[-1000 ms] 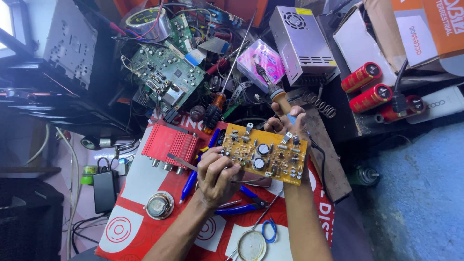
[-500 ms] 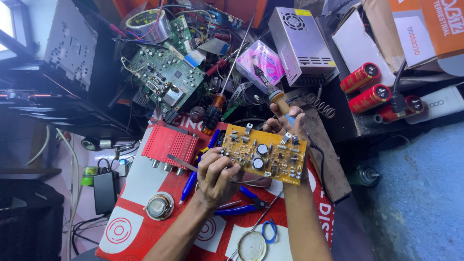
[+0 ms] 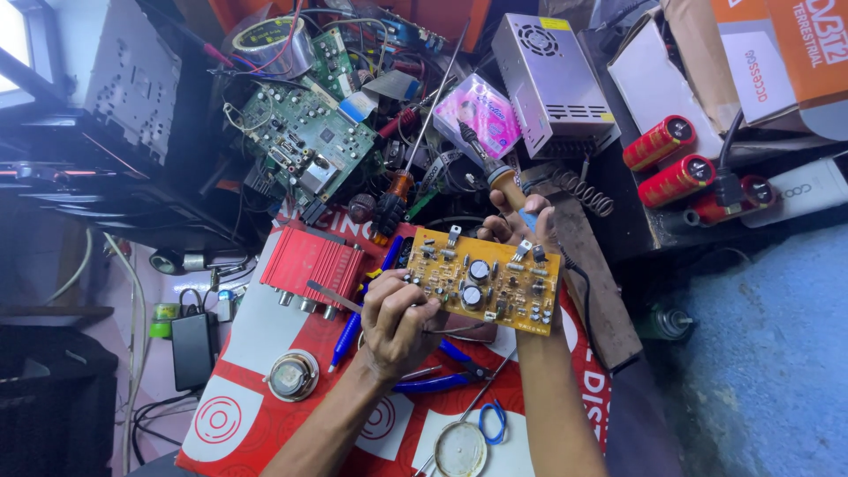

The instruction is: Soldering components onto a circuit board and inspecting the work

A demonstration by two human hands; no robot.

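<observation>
The left hand (image 3: 395, 320) is closed on the near left edge of a yellow board (image 3: 488, 281), with tweezers (image 3: 334, 297) pinched in the same grip and sticking out to the left. The right hand (image 3: 521, 221) is wrapped around a soldering iron (image 3: 495, 168), whose tip points up and away, and it also props the board's far edge, so the board hangs tilted above the red mat (image 3: 265, 389), parts facing up. Judged from this, the work on the board is midway: it looks fully populated, the iron is lifted clear of it rather than on a joint, and no fresh joint can be made out, so how much soldering is left I cannot tell. Counting outward: one yellow board with two large round capacitors on it, one iron, one pair of tweezers. On the mat lie one red amplifier (image 3: 314, 265), blue-handled pliers (image 3: 442, 375) and one round tin (image 3: 291, 375). Farther off are one green board (image 3: 305, 146), one metal power supply (image 3: 552, 84) and three red cylinders (image 3: 676, 163).
</observation>
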